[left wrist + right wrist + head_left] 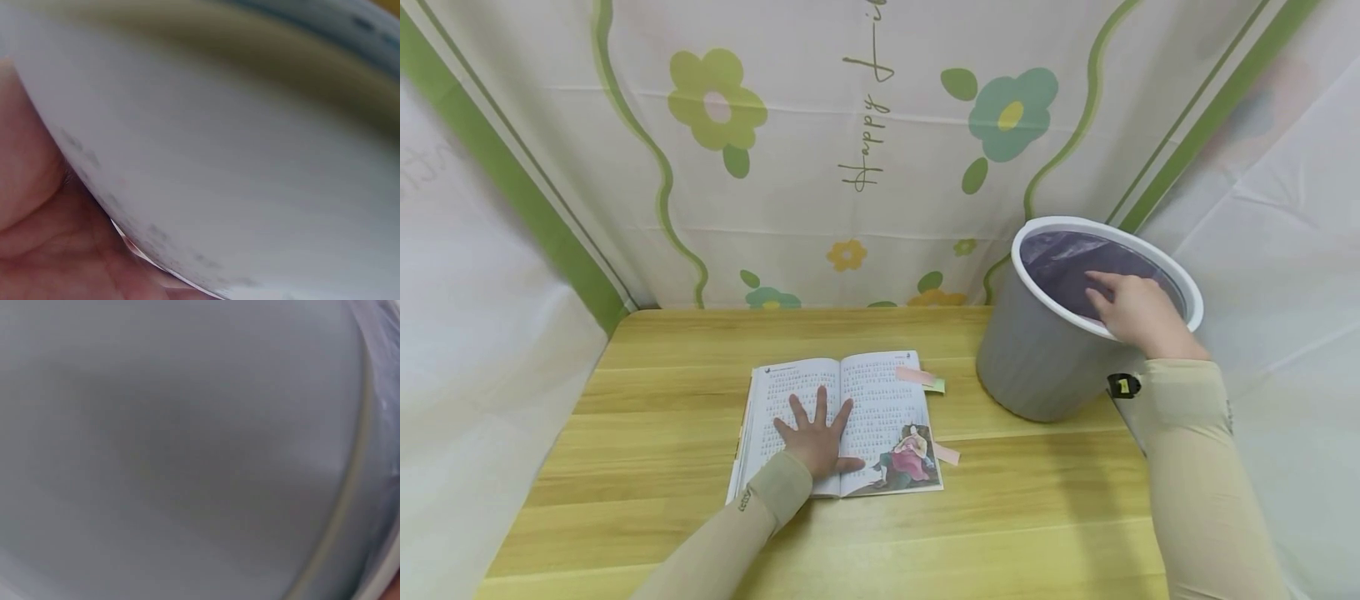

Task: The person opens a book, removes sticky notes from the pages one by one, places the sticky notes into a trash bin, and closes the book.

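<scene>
An open book (872, 375) lies on the wooden table, with printed text and a coloured drawing of a seated figure at its lower right. My left hand (815, 446) rests on it with fingers spread, mostly over the left page. In the left wrist view, the palm (56, 250) is beside a blurred, curved page (219, 156). At the right stands a grey trash bin (1037, 358) with a white rim and a purplish bag liner (1063, 258). My right hand (1142, 312) reaches over its near rim, index finger and thumb apart, nothing visible between them. Its other fingers are hidden.
Pink and green paper tabs (934, 384) stick out of the book's right edge, with another pink tab (947, 453) lower down. The wooden table (647, 400) meets a flowered curtain (865, 217) at the back. White curtains hang at both sides.
</scene>
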### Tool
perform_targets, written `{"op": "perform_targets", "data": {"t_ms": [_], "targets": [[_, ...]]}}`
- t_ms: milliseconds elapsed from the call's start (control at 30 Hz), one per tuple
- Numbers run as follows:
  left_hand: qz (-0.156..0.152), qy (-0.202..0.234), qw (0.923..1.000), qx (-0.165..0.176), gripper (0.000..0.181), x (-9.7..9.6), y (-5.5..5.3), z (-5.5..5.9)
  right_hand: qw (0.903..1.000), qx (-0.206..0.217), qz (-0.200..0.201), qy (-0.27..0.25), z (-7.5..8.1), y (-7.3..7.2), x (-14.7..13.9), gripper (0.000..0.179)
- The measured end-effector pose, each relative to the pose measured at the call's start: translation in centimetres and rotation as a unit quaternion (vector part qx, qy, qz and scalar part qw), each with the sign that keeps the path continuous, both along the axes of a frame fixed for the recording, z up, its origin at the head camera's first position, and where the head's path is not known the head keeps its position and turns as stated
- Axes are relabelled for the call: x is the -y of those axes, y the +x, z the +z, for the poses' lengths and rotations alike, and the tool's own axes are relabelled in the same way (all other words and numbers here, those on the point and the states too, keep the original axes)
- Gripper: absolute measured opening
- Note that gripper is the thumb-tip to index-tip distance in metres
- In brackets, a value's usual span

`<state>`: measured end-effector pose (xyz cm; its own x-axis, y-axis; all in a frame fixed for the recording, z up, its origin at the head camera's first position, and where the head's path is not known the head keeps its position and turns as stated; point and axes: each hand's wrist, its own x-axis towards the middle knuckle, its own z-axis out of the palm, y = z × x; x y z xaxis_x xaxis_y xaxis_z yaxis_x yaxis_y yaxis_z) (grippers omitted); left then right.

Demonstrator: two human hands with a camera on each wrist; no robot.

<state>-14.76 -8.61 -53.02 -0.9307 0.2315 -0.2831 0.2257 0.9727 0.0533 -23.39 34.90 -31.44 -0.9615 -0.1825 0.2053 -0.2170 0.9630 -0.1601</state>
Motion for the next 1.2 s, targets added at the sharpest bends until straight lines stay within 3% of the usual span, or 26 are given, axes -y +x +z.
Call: {"op": "perform_targets", "data": {"t_ms": [367,700,867,1200], "targets": [[-0.002,-0.003,1.0000,0.002,0.105,0.0,0.0,-0.1,0.9978,-0.063,0.010,-0.020,0.0,0.6,0.3,0.033],[-0.004,-0.012,0.9999,-0.004,0.104,0.1,-0.1,-0.1,0.9889,-0.141,0.023,-0.040,0.2,1.1,1.3,0.028],[-0.005,-0.012,0.9999,-0.003,0.105,0.0,0.0,0.0,0.9775,-0.198,0.045,-0.058,0.2,1.7,2.4,0.025],[-0.002,-0.012,0.9999,0.004,0.106,0.0,-0.2,-0.2,0.9433,-0.292,0.135,-0.083,0.0,3.2,5.2,0.029]]}}
